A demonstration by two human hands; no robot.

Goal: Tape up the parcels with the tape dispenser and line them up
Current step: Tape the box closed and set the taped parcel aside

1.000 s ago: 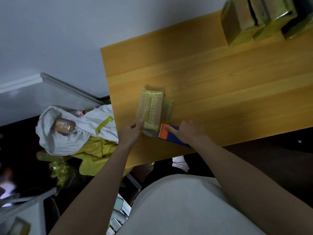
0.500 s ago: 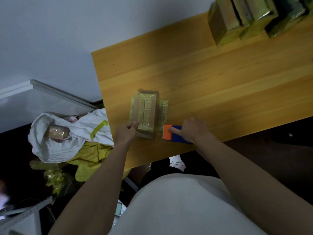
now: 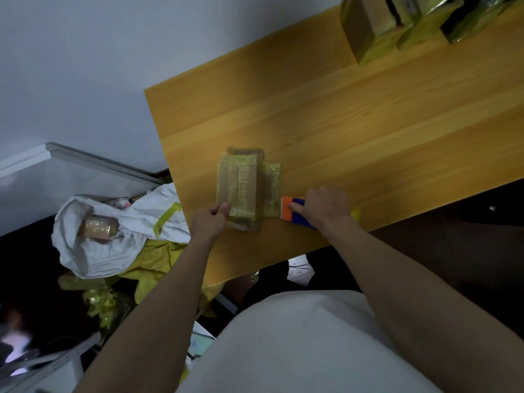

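Parcel [image 3: 241,191] lies flat near the desk's [image 3: 368,131] near-left corner, brown card under strips of glossy yellow-green tape, with a taped flap or loose strip spread on the wood along its right side. More taped parcels [image 3: 397,21] stand in a row at the far right edge, well apart from it.

Taping of this parcel looks to be the step in hand, probably the end of one pass. The left hand [image 3: 209,224] steadies the near-left corner: its thumb lies on the top face, and the other fingers are curled, though whether they wrap the near end I cannot tell. The right hand [image 3: 326,208] covers the dispenser [image 3: 293,212], orange head and blue body, which sits on the desk just beside the parcel's near-right corner; the forefinger lies straight along its top and the remaining fingers fold over the handle, clamped on it. Whether tape runs from the dispenser to the parcel is too dim to tell.

Next, by my judgement, the tape must be cut or pressed down flat, the left hand holding the parcel against the pull, before it goes to the row.

A white bag [image 3: 113,236] with another parcel lies on the floor to the left.
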